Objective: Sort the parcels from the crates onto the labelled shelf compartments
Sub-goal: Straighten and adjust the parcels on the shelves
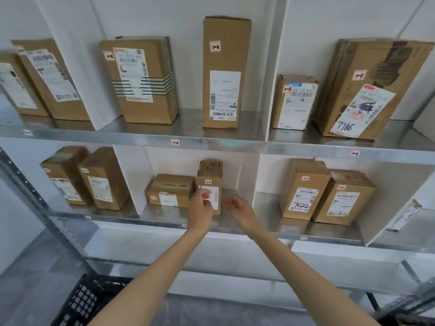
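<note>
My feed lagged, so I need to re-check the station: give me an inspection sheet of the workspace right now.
Surface: metal shelf, two levels, white dividers.
Job's things: small upright parcel in middle lower compartment, beside a flat parcel; black crate below.
Clutter: nothing seen.
Grippers: left hand grips the small upright parcel; right hand beside it, holding nothing.
Cables: nothing seen.
Surroundings: white wall.

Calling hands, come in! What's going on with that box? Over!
Left hand grips small upright box on lower shelf. Right hand open beside it, empty. Flat box close on its left, nothing blocking.
</note>
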